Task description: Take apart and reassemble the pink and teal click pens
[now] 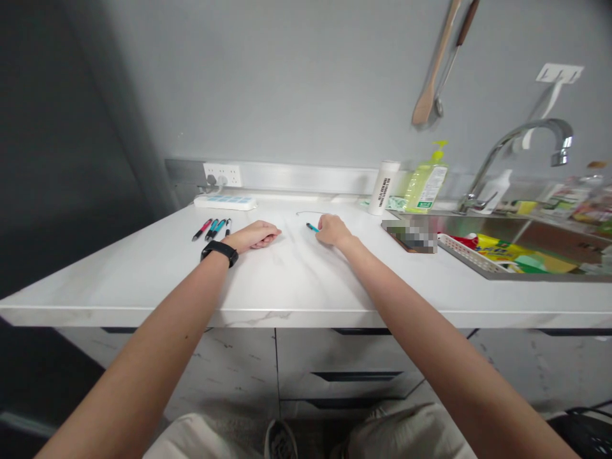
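My right hand [333, 230] is closed around a blue pen [312, 227], whose dark end sticks out to the left just over the white counter. Behind that pen a thin dark curved line [312, 213] shows on the counter; I cannot tell whether it is drawn or a thin cord. Resting on its side on the counter, my left hand [258, 235] has its fingers curled in, and nothing shows in them. A black wristband sits on that wrist. Just left of it lie several pens: a red one [203, 228], two blue ones [218, 229] and a black-and-white one [228, 226].
A power strip [225, 203] lies at the back left below a wall socket [222, 174]. At the back right stand a white bottle [384, 188] and a yellow-green pump bottle [425, 186]. The sink [521, 275] with its faucet [497, 150] lies farther right.
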`<state>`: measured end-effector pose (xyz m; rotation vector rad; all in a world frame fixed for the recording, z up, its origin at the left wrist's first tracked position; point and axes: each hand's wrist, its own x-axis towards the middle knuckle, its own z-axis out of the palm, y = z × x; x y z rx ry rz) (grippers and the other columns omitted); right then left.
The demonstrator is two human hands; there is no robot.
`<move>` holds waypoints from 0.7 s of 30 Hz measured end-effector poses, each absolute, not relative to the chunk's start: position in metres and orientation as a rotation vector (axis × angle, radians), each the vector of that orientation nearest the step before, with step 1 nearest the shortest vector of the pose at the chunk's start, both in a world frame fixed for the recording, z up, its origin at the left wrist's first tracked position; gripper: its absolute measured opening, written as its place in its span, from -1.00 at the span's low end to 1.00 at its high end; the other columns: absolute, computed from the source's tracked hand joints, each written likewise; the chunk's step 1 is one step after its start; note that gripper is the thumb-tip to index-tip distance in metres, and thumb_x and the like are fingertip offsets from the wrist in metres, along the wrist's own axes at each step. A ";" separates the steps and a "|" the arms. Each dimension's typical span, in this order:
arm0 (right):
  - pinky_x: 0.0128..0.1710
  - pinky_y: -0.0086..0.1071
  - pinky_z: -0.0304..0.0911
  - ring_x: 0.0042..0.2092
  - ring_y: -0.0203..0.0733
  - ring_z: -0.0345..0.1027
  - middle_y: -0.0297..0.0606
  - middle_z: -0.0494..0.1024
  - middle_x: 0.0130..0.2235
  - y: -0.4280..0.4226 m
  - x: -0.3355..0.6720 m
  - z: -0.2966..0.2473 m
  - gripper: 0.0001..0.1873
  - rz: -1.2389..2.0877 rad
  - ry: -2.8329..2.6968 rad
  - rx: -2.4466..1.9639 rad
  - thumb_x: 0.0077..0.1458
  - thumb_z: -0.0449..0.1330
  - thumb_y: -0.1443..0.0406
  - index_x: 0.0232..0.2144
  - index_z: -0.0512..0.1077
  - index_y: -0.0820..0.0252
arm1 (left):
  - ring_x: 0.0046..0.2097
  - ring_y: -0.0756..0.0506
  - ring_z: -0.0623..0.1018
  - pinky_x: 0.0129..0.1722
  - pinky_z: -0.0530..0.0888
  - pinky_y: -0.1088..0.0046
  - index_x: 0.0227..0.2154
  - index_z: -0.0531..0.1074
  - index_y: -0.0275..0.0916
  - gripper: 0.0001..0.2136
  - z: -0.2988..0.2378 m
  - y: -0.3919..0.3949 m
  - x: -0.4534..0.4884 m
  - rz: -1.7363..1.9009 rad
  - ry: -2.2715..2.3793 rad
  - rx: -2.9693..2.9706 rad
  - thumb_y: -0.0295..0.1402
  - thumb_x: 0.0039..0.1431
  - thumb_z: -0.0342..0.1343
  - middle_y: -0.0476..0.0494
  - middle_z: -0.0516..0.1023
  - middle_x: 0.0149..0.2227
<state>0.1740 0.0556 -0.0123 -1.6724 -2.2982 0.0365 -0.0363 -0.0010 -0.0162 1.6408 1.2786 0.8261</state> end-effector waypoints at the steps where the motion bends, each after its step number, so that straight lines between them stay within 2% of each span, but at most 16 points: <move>1: -0.16 -0.36 0.27 -0.08 -0.02 0.40 0.04 0.50 -0.14 0.056 0.176 -0.012 -0.68 0.027 -2.286 -1.683 -0.10 0.14 0.41 -0.21 0.43 0.36 | -0.71 0.17 0.07 -0.76 -0.07 0.64 -0.67 0.17 -0.27 -0.75 -0.016 -0.001 -0.036 0.826 1.277 1.640 -0.37 0.08 0.00 0.10 0.10 -0.69; 10: -0.17 -0.31 0.29 -0.08 0.08 0.40 0.19 0.49 -0.15 0.055 0.179 -0.006 -0.63 0.028 -2.227 -1.773 -0.09 0.13 0.40 -0.17 0.44 0.46 | -0.71 0.17 0.05 -0.75 -0.09 0.62 -0.68 0.16 -0.26 -0.74 -0.016 -0.003 -0.036 0.809 1.284 1.644 -0.37 0.08 -0.02 0.10 0.10 -0.70; 15: -0.17 -0.29 0.28 -0.08 0.06 0.40 0.13 0.50 -0.15 0.058 0.185 -0.002 -0.66 0.030 -2.173 -1.790 -0.06 0.09 0.39 -0.19 0.46 0.41 | -0.70 0.14 0.09 -0.73 -0.03 0.60 -0.67 0.17 -0.25 -0.75 -0.014 0.001 -0.033 0.835 1.354 1.678 -0.32 0.06 -0.01 0.07 0.13 -0.69; 18: -0.16 -0.26 0.27 -0.07 0.05 0.39 0.11 0.50 -0.13 0.062 0.191 -0.002 -0.65 0.028 -2.138 -1.798 -0.07 0.08 0.37 -0.19 0.45 0.36 | -0.61 0.04 0.30 -0.65 0.20 0.54 -0.59 0.27 -0.25 -0.80 -0.005 0.003 -0.044 1.051 1.779 1.684 -0.28 0.06 -0.04 -0.05 0.30 -0.64; 19: -0.16 -0.25 0.27 -0.07 0.05 0.39 0.10 0.49 -0.12 0.063 0.192 -0.002 -0.65 0.029 -2.122 -1.804 -0.07 0.08 0.36 -0.18 0.45 0.36 | -0.53 -0.02 0.40 -0.58 0.29 0.50 -0.55 0.32 -0.26 -0.81 -0.001 0.002 -0.052 1.114 2.043 1.681 -0.27 0.05 -0.05 -0.12 0.39 -0.58; 21: -0.17 -0.26 0.27 -0.08 0.05 0.39 0.09 0.50 -0.14 0.065 0.194 -0.003 -0.65 0.039 -2.110 -1.814 -0.07 0.08 0.34 -0.19 0.45 0.35 | -0.27 -0.18 0.51 -0.35 0.40 0.38 -0.45 0.42 -0.29 -0.79 0.006 -0.002 -0.071 1.005 2.569 1.668 -0.26 0.01 -0.01 -0.28 0.52 -0.39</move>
